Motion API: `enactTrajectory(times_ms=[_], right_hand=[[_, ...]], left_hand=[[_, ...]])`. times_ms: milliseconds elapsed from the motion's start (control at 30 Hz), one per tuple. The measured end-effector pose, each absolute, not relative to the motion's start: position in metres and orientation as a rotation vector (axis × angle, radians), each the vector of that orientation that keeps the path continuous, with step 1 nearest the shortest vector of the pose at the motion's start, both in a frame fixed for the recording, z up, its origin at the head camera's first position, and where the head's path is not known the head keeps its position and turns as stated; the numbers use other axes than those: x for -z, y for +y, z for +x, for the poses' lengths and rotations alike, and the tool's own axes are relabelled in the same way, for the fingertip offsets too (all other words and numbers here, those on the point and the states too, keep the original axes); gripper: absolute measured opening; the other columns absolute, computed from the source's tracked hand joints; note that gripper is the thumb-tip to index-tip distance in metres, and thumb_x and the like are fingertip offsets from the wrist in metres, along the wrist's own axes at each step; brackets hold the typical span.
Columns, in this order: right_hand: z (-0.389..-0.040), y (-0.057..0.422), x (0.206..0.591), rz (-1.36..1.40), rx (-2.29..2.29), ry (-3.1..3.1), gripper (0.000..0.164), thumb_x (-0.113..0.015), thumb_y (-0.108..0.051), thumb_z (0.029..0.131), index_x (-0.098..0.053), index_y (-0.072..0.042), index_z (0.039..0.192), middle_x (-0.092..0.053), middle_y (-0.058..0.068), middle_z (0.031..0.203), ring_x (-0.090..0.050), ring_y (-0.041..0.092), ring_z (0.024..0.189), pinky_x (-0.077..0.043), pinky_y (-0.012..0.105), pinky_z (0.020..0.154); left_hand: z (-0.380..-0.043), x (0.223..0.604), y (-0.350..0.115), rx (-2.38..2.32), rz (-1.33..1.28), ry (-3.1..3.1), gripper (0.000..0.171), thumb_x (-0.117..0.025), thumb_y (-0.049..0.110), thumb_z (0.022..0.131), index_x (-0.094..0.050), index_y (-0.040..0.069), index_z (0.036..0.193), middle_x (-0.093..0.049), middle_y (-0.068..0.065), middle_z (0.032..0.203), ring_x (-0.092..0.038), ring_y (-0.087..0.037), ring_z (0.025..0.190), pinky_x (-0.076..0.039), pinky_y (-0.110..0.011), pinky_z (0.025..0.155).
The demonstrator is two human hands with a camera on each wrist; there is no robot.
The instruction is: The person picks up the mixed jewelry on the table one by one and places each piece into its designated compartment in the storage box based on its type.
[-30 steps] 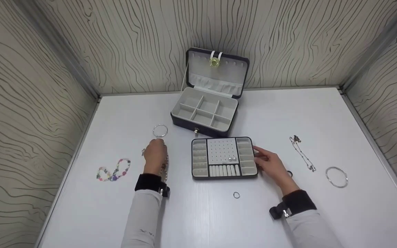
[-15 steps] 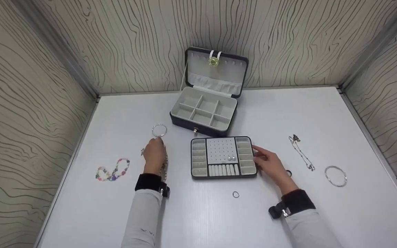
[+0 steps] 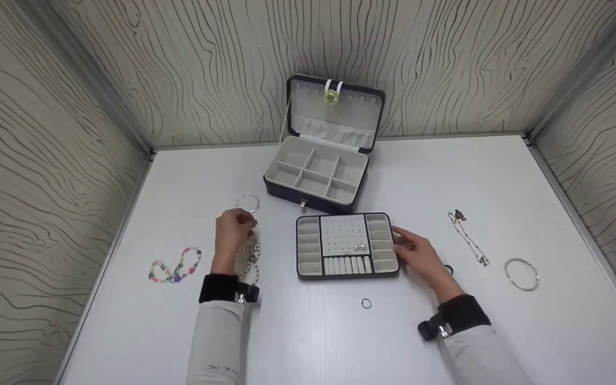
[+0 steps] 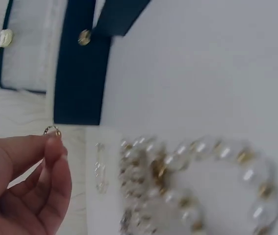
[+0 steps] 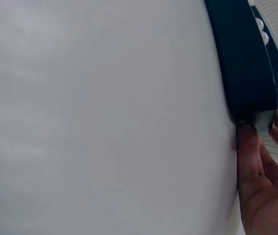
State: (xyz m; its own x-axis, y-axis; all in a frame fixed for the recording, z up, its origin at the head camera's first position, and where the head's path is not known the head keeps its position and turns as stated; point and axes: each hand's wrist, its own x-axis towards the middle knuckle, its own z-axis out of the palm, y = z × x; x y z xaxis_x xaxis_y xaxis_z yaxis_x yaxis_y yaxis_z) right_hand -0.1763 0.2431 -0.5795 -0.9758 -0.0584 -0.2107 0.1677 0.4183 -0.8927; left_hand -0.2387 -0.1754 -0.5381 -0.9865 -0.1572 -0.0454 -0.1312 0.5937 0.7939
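Note:
My left hand (image 3: 231,230) pinches a small ring (image 4: 53,129) between thumb and forefinger, raised above the table left of the tray. Below it lie strands of pearl and gold beads (image 3: 252,259), partly hidden by the hand in the head view. My right hand (image 3: 420,256) touches the right end of a dark-edged jewelry tray (image 3: 343,230) with thumb and fingertips. The tray lies flat, with a pair of pearl earrings (image 3: 360,247) on its perforated panel. Behind it stands a dark jewelry box (image 3: 308,200), lid raised.
A silver bangle (image 3: 247,203) lies beyond my left hand, with beaded bracelets (image 3: 175,272) further left. At the right are a chain necklace (image 3: 467,238) and another bangle (image 3: 522,274). A ring (image 3: 366,303) lies in front of the tray; a dark ring (image 3: 449,269) shows beside my right wrist.
My left hand has lifted from the table and shifted slightly left, with the small ring pinched in it, so more of the pearl strands shows. My right hand stays at the tray.

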Motion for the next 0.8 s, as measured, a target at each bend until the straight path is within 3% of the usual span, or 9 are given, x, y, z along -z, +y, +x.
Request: enactTrajectory(times_ms=[333, 567, 800], right_hand=[[-0.177, 0.244, 0.578, 0.084, 1.564, 2.469, 0.052, -0.055, -0.008, 0.097, -0.042, -0.004, 0.148, -0.054, 0.024, 0.127, -0.059, 0.028, 0.105, -0.052, 0.03, 0.075], [-0.177, 0.244, 0.578, 0.08, 1.559, 2.476, 0.052, -0.055, -0.009, 0.097, -0.042, -0.004, 0.148, -0.055, 0.024, 0.127, -0.058, 0.029, 0.105, -0.053, 0.031, 0.077], [-0.178, 0.243, 0.577, 0.09, 1.547, 2.481, 0.052, -0.055, -0.009, 0.097, -0.043, -0.004, 0.147, -0.055, 0.024, 0.127, -0.058, 0.029, 0.107, -0.053, 0.031, 0.076]], left_hand=[[-0.22, 0.525, -0.21, 1.604, 0.367, -2.645, 0.016, -0.064, -0.002, 0.09, -0.07, -0.009, 0.103, -0.069, -0.019, 0.09, -0.07, -0.026, 0.076, -0.057, -0.037, 0.069], [-0.206, 0.523, -0.197, 1.719, 0.354, -2.618, 0.019, -0.058, -0.003, 0.094, -0.067, -0.01, 0.109, -0.067, -0.021, 0.098, -0.071, -0.025, 0.083, -0.057, -0.027, 0.073], [-0.196, 0.519, -0.167, 1.809, 0.266, -2.552, 0.016, -0.06, -0.005, 0.093, -0.069, -0.008, 0.106, -0.066, -0.017, 0.094, -0.07, -0.023, 0.082, -0.057, -0.027, 0.071]])
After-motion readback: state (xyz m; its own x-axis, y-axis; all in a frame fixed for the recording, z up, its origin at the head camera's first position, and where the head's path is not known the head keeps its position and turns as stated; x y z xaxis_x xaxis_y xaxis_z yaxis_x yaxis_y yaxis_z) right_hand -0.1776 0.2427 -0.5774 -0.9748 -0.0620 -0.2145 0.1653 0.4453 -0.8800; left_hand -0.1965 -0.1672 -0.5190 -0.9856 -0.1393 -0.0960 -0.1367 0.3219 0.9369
